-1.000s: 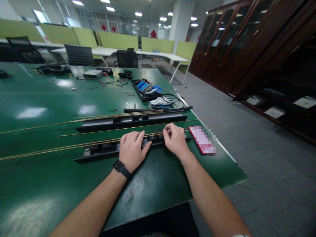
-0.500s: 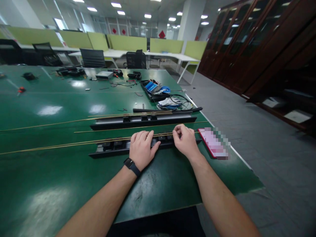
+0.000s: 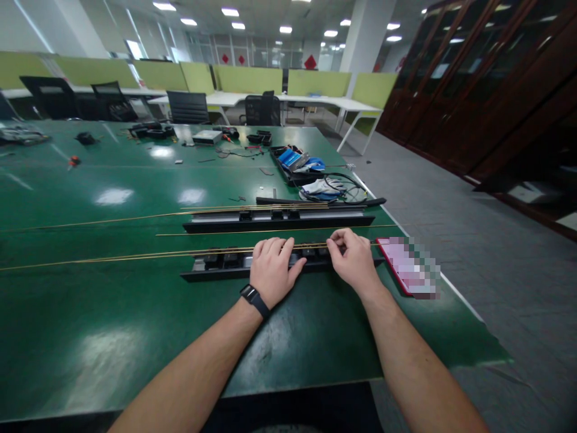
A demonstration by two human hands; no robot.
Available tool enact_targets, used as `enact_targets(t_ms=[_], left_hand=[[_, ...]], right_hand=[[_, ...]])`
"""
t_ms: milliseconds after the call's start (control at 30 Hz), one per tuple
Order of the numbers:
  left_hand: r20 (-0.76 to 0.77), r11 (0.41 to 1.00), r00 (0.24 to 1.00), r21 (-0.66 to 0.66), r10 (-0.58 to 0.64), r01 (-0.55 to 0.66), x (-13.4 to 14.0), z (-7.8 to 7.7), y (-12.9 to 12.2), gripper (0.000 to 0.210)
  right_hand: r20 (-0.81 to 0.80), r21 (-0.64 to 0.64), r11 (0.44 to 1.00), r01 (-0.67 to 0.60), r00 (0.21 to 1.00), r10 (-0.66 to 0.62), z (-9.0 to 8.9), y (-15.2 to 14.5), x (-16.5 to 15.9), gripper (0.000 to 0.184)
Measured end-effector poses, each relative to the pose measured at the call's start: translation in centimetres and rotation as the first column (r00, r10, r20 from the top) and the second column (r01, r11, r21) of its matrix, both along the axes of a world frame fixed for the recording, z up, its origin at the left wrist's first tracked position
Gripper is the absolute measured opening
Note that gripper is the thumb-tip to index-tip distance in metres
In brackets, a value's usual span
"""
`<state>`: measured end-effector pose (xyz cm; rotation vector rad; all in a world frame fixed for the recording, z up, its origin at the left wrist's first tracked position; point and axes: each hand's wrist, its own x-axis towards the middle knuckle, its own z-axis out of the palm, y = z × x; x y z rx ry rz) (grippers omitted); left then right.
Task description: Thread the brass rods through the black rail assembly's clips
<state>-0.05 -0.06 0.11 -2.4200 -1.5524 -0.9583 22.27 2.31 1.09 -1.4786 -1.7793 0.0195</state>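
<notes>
My left hand (image 3: pixel 272 272) lies palm down across a black channel rail (image 3: pixel 220 273), its fingers over the far side and thumb stretched out to the right. Thin brass-coloured rods (image 3: pixel 171 254) run lengthwise along this rail and pass under the hand. Inside the channel sit several small black blocks (image 3: pixel 231 258). Toward the rail's right end, my right hand (image 3: pixel 354 258) pinches at a rod with thumb and forefinger; the exact grip point is partly hidden. Just beyond both hands lies a single loose rod (image 3: pixel 202 233).
A second black rail (image 3: pixel 270 225) with rods on it lies behind. Farther back are a black tray (image 3: pixel 282 168) of blue items, gloves (image 3: pixel 322 188) and a looped black cable (image 3: pixel 356 191). A red-edged phone (image 3: pixel 406 267) rests by the green table's right edge.
The whole view has shifted, so the table and both hands appear a little farther right. Relative to the rail, the hands have hardly moved.
</notes>
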Motion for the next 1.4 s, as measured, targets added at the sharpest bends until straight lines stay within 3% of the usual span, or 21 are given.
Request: enact_targets(t_ms=[1400], left_hand=[[-0.012, 1.0, 1.0, 0.015, 0.014, -0.014, -0.23, 0.0, 0.0, 0.045]], right_hand=[[0.009, 0.038, 0.999, 0.012, 1.0, -0.012, 0.01, 0.04, 0.05, 0.013]])
